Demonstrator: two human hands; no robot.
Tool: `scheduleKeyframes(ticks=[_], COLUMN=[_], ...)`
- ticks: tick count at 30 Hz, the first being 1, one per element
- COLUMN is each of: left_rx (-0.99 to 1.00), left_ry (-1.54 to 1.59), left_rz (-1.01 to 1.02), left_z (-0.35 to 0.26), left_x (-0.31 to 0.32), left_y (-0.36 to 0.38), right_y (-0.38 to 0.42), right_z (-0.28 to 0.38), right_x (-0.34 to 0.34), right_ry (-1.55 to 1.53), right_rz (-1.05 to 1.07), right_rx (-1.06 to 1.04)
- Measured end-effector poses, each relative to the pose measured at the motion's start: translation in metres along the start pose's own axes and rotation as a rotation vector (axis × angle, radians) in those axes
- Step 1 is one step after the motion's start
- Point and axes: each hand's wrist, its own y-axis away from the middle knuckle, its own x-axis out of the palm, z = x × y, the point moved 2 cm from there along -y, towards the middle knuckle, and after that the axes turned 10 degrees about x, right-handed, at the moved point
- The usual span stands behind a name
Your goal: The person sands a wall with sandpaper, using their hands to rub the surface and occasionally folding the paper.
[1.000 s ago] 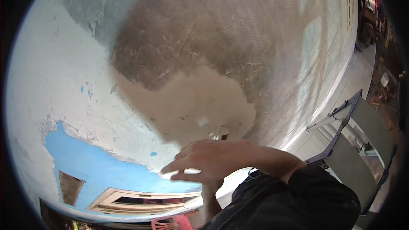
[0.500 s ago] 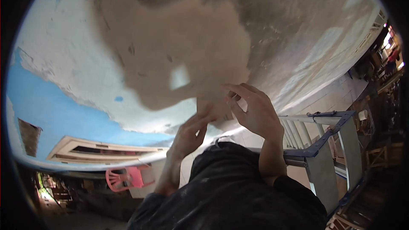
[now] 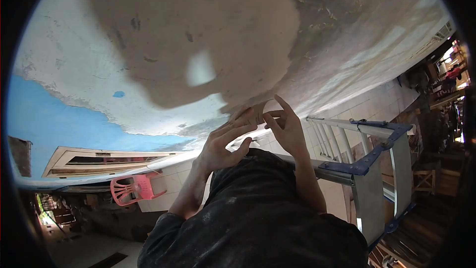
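Between my hands, close to the wall, is a small tan sheet [image 3: 259, 112], curved along one edge; it looks like sandpaper, though its surface is too blurred to be sure. My left hand [image 3: 224, 141] has its fingers stretched out, their tips against the sheet and the thumb apart below. From the other side, my right hand [image 3: 288, 131] has thumb and bent fingers at the sheet's edge, its index finger pointing up. The wall [image 3: 233, 34] in front carries a large grey-brown patch, pale areas and flaking blue paint [image 3: 64, 119]. Shadows fall across it.
An aluminium ladder [image 3: 369, 203] with blue brackets [image 3: 386, 146] stands close on my right. A pink plastic chair [image 3: 136, 188] is at lower left, near a cream-framed opening [image 3: 114, 161] in the wall. Pale floor tiles [image 3: 377, 101] run along the wall's foot.
My left hand has opened out, with its thumb further from the fingers. My right index finger has swung from pointing left to pointing up. The view has shifted, and the sheet appears narrower.
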Motion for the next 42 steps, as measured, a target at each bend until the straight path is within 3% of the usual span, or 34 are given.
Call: scheduleKeyframes(ticks=[9,12,16,17,21,23,27,31,40,42], left_rx=[-0.066,-0.157,-0.418,-0.343,-0.296,-0.282,-0.466,-0.609,-0.618,-0.625], left_ry=[-0.087,-0.154,-0.096,-0.122,0.503,0.708,0.832,0.755,0.466,0.380], left_rz=[-0.013,-0.090,-0.243,-0.246,-0.497,-0.565,-0.522,-0.438,-0.244,-0.163], left_z=[0.018,0.014,0.004,0.005,0.004,0.006,0.011,0.007,0.000,0.001], left_x=[0.010,0.010,0.008,0.008,0.014,0.016,0.016,0.012,0.026,0.025], left_y=[0.009,0.005,0.008,0.013,0.014,0.013,0.010,0.003,0.000,0.002], right_y=[-0.002,0.006,0.020,0.023,0.029,0.028,0.027,0.023,0.030,0.019], right_z=[-0.020,-0.008,0.020,0.026,0.032,0.031,0.025,0.030,0.049,0.036], right_x=[0.000,0.006,0.006,0.007,0.015,0.020,0.023,0.016,0.013,0.012], right_ry=[-0.168,-0.168,0.172,0.175,0.212,0.201,0.273,0.380,0.352,0.305], right_rz=[-0.026,-0.140,-0.359,-0.382,-0.386,-0.364,-0.351,-0.260,-0.038,-0.135], right_rx=[0.012,-0.223,-0.577,-0.632,-0.761,-0.759,-0.788,-0.677,-0.639,-0.534])
